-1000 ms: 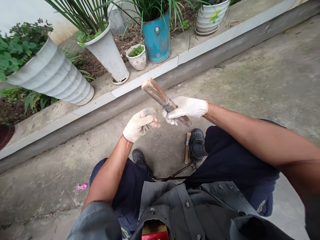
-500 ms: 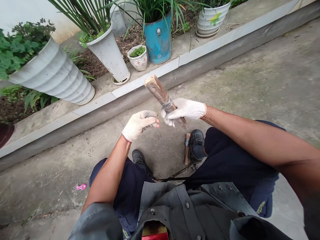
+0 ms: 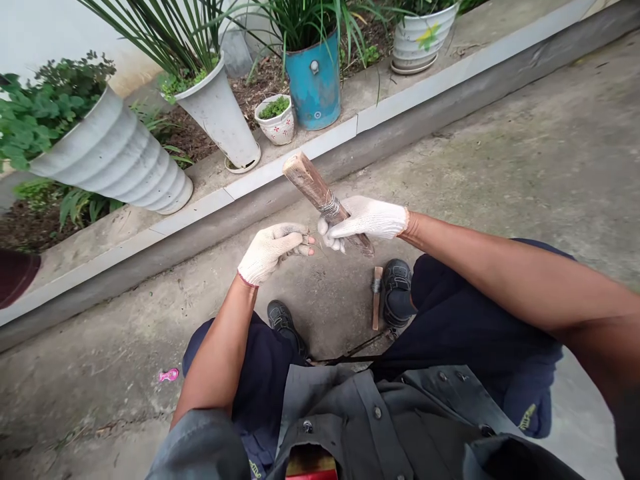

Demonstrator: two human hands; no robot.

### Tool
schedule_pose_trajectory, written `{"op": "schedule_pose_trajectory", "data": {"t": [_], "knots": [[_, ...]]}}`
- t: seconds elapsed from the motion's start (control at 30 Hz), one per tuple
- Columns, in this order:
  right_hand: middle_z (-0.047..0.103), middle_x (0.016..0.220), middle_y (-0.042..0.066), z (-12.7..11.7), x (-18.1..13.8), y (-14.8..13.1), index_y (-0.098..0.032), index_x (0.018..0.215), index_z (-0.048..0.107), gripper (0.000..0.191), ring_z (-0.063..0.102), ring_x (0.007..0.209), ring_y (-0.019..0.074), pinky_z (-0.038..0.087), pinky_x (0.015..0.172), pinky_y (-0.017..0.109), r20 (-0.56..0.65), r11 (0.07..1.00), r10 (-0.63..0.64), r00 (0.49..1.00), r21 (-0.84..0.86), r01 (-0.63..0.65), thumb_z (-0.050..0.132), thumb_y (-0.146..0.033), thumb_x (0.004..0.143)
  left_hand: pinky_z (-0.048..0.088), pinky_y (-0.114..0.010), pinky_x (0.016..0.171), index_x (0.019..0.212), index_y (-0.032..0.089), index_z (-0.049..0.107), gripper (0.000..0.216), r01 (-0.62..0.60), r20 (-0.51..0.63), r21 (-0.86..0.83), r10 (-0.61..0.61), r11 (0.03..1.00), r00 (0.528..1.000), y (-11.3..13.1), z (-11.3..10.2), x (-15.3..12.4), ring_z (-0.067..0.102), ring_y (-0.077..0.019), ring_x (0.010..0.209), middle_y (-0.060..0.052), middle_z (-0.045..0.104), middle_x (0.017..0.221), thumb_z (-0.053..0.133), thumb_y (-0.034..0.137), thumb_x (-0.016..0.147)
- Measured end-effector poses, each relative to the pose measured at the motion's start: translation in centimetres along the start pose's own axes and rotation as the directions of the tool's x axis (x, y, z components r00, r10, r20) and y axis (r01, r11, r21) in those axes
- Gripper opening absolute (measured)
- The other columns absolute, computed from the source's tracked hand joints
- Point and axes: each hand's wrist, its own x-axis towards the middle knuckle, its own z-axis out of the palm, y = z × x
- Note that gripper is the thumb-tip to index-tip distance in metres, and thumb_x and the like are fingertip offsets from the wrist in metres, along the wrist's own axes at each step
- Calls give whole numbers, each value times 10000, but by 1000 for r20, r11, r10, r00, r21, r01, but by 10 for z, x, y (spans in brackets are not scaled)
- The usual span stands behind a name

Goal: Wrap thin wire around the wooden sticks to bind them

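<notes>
My right hand (image 3: 367,218), in a white knit glove, is closed around a wooden stick (image 3: 306,179) held at a slant over the ground. Several turns of thin silvery wire (image 3: 331,205) wrap the stick just above my fingers. My left hand (image 3: 273,250), also gloved, is to the left and apart from the wood. Its thumb and fingers are pinched together, with bare fingertips showing through the glove, on what looks like the thin loose end of the wire. A second wooden stick (image 3: 377,313), wound with wire, lies on the concrete beside my right shoe (image 3: 398,283).
A low tiled ledge (image 3: 295,163) crosses ahead. On it stand a ribbed white pot (image 3: 125,157), a tall white pot (image 3: 220,110), a small flowered pot (image 3: 278,127), a blue bucket (image 3: 315,83) and another white pot (image 3: 420,43). A pink object (image 3: 169,375) lies at lower left.
Both hands and the stick appear slightly further left, while the ground and pots shift a little with the camera. The grip on the stick stays the same.
</notes>
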Motion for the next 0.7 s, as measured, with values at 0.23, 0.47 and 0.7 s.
{"op": "schedule_pose_trajectory", "data": {"t": [0.23, 0.47, 0.7], "knots": [[732, 829, 49, 3, 0, -2, -139, 998, 675, 298, 674, 682, 134, 591, 627, 254, -31, 1000, -2, 1000, -25, 1, 801, -331, 808, 583, -374, 866, 1106, 127, 737, 351, 12, -153, 357, 46, 934, 987, 6, 8, -5, 770, -243, 853, -128, 788, 1023, 707, 394, 880], [730, 803, 41, 5, 3, -3, -151, 944, 663, 278, 673, 663, 134, 581, 603, 248, -72, 999, 21, 997, -36, -24, 821, -307, 777, 500, -352, 1009, 980, 266, 809, 222, -149, -24, 848, 318, 509, 948, 6, -7, -5, 711, -245, 1013, -14, 787, 981, 593, 283, 930], [732, 799, 42, 6, 12, 5, -155, 932, 651, 274, 666, 637, 129, 576, 557, 244, -92, 997, 71, 993, -28, -73, 825, -298, 776, 455, -400, 1023, 1031, 269, 779, 251, -211, 128, 963, 402, 169, 906, 8, -18, -4, 656, -281, 1107, -78, 743, 1169, 549, 210, 948]]}}
